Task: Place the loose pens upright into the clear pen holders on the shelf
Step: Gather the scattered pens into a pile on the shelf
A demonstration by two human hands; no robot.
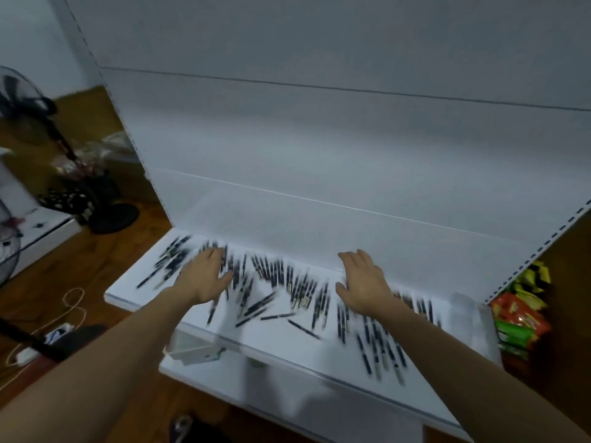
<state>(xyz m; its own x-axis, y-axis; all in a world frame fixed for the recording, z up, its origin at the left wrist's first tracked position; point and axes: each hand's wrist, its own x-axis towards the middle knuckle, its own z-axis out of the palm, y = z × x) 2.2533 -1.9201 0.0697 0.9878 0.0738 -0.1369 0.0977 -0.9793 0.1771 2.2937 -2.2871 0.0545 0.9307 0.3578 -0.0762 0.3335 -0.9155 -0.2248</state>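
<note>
Several dark loose pens (287,282) lie scattered flat across a white shelf (144,292). The frame is blurred by motion. My left hand (208,276) hovers over or rests on the pens at the shelf's left part, fingers stretched out. My right hand (364,282) is spread flat over the pens right of the middle. Neither hand holds a pen. At the shelf's right end a faint clear pen holder (463,311) shows; a second clear shape (230,327) stands near the front edge, too blurred to tell.
A lower white shelf (287,388) carries a small white box (195,353). Colourful snack packets (521,314) sit to the right. On the wooden floor at left stand a black fan (28,100), cables and a power strip (57,334).
</note>
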